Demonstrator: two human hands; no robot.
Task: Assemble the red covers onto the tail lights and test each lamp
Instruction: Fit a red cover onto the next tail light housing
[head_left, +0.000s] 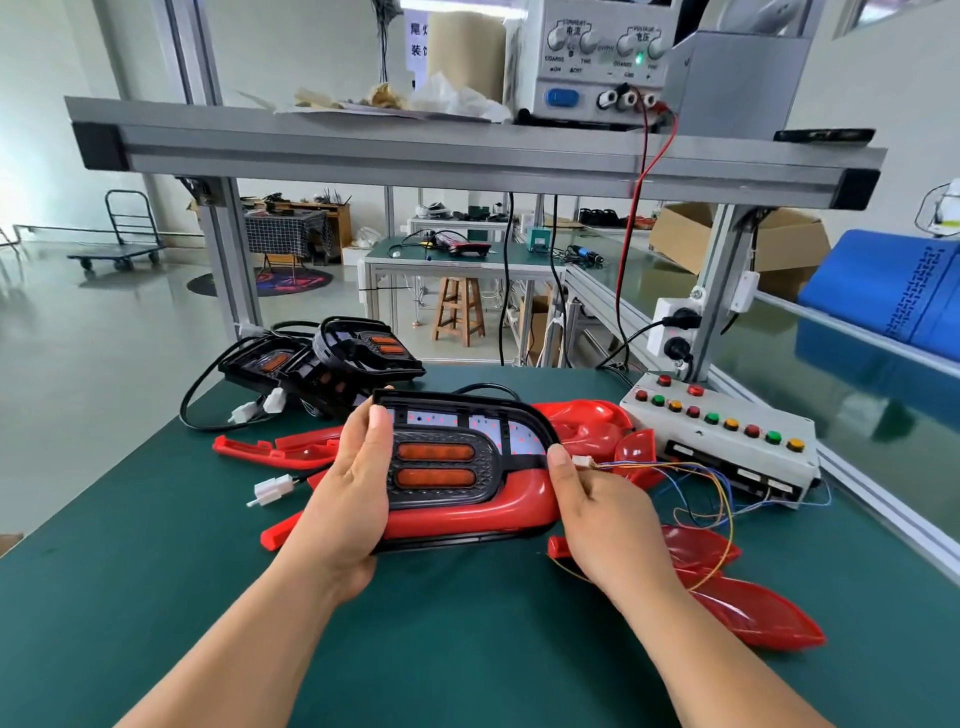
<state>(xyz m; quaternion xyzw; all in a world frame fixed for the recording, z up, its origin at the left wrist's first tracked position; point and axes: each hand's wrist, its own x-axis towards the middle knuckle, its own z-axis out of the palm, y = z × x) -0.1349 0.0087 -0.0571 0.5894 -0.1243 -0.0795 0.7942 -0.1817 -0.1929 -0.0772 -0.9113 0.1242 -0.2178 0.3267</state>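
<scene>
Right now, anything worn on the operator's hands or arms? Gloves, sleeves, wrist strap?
Nothing worn. The left hand and right hand are bare: no gloves, rings or finger cots. The left forearm and right forearm are uncovered to the frame's lower edge, with no sleeves, watch, bracelet or grounding strap in view.

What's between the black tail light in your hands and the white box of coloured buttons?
In the head view, loose glossy red plastic covers lie there, with thin coloured wires leading towards the black tail light.
</scene>
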